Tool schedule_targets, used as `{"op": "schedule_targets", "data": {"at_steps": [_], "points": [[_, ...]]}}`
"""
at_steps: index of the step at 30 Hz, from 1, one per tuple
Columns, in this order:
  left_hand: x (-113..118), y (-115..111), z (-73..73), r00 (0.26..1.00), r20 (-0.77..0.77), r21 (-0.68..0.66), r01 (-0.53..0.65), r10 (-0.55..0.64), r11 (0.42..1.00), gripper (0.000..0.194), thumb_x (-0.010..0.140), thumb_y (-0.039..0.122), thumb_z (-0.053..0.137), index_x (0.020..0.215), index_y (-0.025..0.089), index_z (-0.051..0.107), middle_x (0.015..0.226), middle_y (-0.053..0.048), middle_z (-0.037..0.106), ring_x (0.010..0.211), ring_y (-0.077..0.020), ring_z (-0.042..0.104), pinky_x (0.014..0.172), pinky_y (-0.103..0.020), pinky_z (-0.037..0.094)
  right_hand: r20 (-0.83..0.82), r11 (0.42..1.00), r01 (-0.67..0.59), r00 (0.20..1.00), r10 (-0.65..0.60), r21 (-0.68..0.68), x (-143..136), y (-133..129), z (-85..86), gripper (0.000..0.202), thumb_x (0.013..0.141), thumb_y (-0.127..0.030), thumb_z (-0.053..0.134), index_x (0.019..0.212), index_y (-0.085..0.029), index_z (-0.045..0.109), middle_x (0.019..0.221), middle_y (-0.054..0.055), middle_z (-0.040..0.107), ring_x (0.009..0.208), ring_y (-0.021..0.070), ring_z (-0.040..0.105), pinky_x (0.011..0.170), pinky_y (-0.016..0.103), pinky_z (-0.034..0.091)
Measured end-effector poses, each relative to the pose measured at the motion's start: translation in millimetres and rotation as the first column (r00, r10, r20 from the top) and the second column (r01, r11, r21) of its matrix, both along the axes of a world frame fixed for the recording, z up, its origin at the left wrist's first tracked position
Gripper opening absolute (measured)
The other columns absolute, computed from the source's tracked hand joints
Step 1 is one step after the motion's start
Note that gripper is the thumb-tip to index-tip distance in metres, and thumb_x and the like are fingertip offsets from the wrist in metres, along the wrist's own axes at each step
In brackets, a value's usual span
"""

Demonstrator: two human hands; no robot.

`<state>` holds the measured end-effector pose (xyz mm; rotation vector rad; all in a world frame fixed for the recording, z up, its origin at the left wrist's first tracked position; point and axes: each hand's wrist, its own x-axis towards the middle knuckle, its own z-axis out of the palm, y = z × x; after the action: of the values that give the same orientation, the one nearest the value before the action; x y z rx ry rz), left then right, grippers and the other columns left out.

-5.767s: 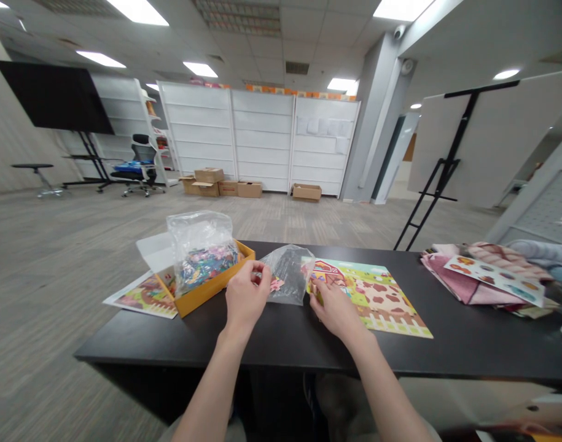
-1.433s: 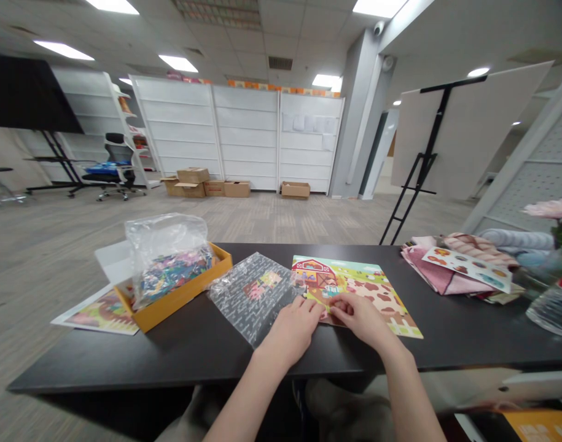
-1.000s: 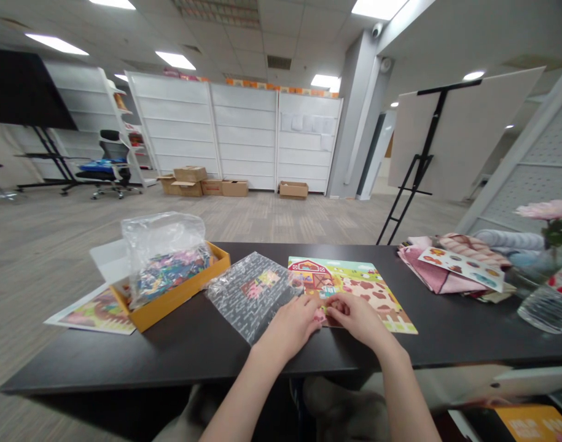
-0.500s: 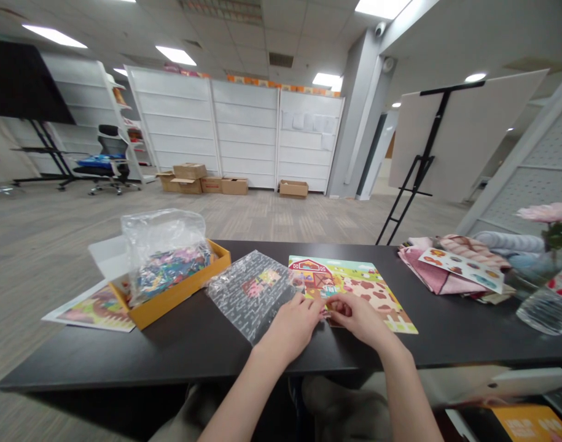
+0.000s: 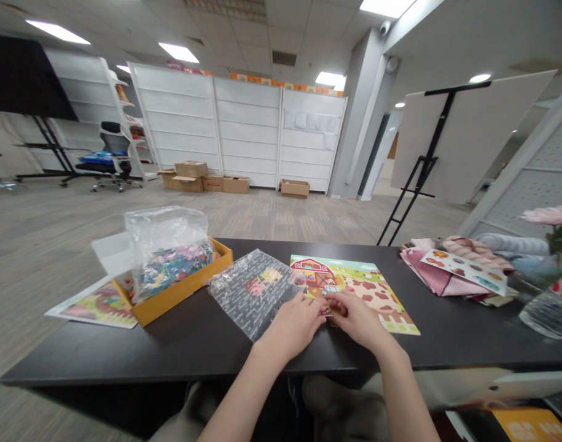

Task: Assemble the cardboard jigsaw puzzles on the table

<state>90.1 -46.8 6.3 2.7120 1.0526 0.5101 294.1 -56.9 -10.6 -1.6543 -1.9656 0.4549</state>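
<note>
A farm picture board with a red barn and a cow pattern lies flat on the black table. My left hand rests between it and a dark patterned sheet in clear plastic, its fingers together at the board's lower left. Right beside it, my right hand lies over the board's lower edge with thumb and fingers pinched. The fingertips of both hands nearly meet; something small seems to be between them, too small to make out. Pink figures show on the dark sheet.
On the left, a yellow box holds a plastic bag of colourful pieces, with printed sheets beside it. Pink cloths, a sticker sheet and a clear plastic item lie at right.
The view has shifted slightly. My hands stay close together at the board's lower left, with only small finger movements.
</note>
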Motion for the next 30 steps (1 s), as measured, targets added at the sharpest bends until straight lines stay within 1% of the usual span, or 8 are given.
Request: {"op": "schedule_targets", "data": {"at_steps": [4, 8, 11, 16, 23, 25, 28, 30], "points": [[-3.0, 1.9, -4.4, 0.999, 0.046, -0.032, 0.001, 0.0, 0.999, 0.03, 0.1, 0.03, 0.054, 0.128, 0.023, 0.055, 0.116, -0.005, 0.069, 0.107, -0.0251, 0.06, 0.089, -0.037, 0.054, -0.014, 1.0, -0.02, 1.0, 0.02, 0.004, -0.6, -2.0, 1.7, 0.028, 0.084, -0.021, 0.063, 0.11, -0.021, 0.073, 0.092, 0.006, 0.068, 0.079, 0.0197, 0.061, 0.072, 0.031, 0.048], [-3.3, 1.3, -6.1, 1.0, 0.022, -0.025, -0.011, 0.011, 1.0, 0.041, 0.097, 0.03, 0.058, 0.136, 0.02, 0.051, 0.12, -0.009, 0.068, 0.112, -0.0273, 0.059, 0.095, -0.04, 0.052, 0.006, 0.999, -0.032, 0.999, 0.032, -0.01, -4.4, -1.2, 3.6, 0.018, 0.086, -0.021, 0.061, 0.098, -0.02, 0.075, 0.084, 0.004, 0.068, 0.075, 0.0198, 0.06, 0.069, 0.031, 0.046], [-1.5, 0.3, -3.6, 1.0, -0.009, -0.017, -0.016, 0.016, 1.0, 0.037, 0.098, 0.026, 0.053, 0.135, 0.019, 0.052, 0.12, -0.01, 0.068, 0.112, -0.0271, 0.06, 0.095, -0.04, 0.053, -0.008, 0.999, -0.051, 0.999, 0.051, -0.019, -6.3, 0.5, 4.0, 0.018, 0.088, -0.022, 0.058, 0.095, -0.02, 0.075, 0.082, 0.004, 0.069, 0.074, 0.0201, 0.061, 0.068, 0.031, 0.045], [1.5, 1.2, 2.8, 0.995, -0.061, -0.027, -0.077, 0.075, 0.997, 0.036, 0.1, 0.012, 0.037, 0.132, 0.019, 0.052, 0.11, -0.011, 0.07, 0.102, -0.0247, 0.066, 0.086, -0.037, 0.055, 0.003, 0.995, -0.097, 0.995, 0.097, -0.034, -4.6, 1.5, 7.3, 0.027, 0.093, -0.022, 0.052, 0.099, -0.025, 0.079, 0.083, 0.004, 0.07, 0.078, 0.0214, 0.064, 0.074, 0.033, 0.047], [4.5, 2.9, 6.7, 0.985, -0.072, -0.07, -0.159, 0.154, 0.985, 0.023, 0.102, 0.021, 0.037, 0.119, 0.018, 0.053, 0.101, -0.012, 0.072, 0.092, -0.0275, 0.073, 0.078, -0.038, 0.057, -0.064, 0.985, -0.109, 0.991, 0.119, 0.134, -6.2, 4.6, 5.2, 0.024, 0.092, -0.023, 0.057, 0.098, -0.027, 0.081, 0.108, 0.008, 0.07, 0.098, 0.0235, 0.067, 0.087, 0.035, 0.052], [6.0, 3.2, 6.4, 0.979, -0.085, -0.076, -0.189, 0.183, 0.979, 0.025, 0.103, 0.021, 0.033, 0.119, 0.017, 0.052, 0.097, -0.012, 0.073, 0.087, -0.0284, 0.074, 0.075, -0.038, 0.057, -0.115, 0.983, -0.129, 0.983, 0.144, 0.131, -8.6, 5.3, 3.9, 0.026, 0.094, -0.024, 0.055, 0.103, -0.027, 0.08, 0.103, 0.007, 0.073, 0.093, 0.0226, 0.069, 0.083, 0.034, 0.053], [6.8, 3.9, 5.5, 0.978, -0.063, -0.071, -0.202, 0.197, 0.977, 0.025, 0.103, 0.02, 0.032, 0.12, 0.017, 0.051, 0.098, -0.012, 0.073, 0.086, -0.0294, 0.075, 0.074, -0.038, 0.056, -0.196, 0.992, -0.104, 0.974, 0.118, 0.077, -13.3, 6.0, 4.3, 0.028, 0.096, -0.028, 0.053, 0.109, -0.026, 0.077, 0.085, 0.004, 0.074, 0.071, 0.0197, 0.068, 0.069, 0.032, 0.055], [5.2, 4.8, 5.4, 0.98, -0.023, -0.065, -0.198, 0.197, 0.978, 0.025, 0.103, 0.019, 0.033, 0.122, 0.018, 0.05, 0.102, -0.012, 0.073, 0.089, -0.0284, 0.075, 0.074, -0.036, 0.056, -0.242, 0.993, -0.077, 0.966, 0.096, 0.085, -16.9, 6.2, 6.6, 0.027, 0.095, -0.031, 0.054, 0.111, -0.025, 0.075, 0.087, 0.004, 0.075, 0.068, 0.0192, 0.068, 0.066, 0.031, 0.055]]}}
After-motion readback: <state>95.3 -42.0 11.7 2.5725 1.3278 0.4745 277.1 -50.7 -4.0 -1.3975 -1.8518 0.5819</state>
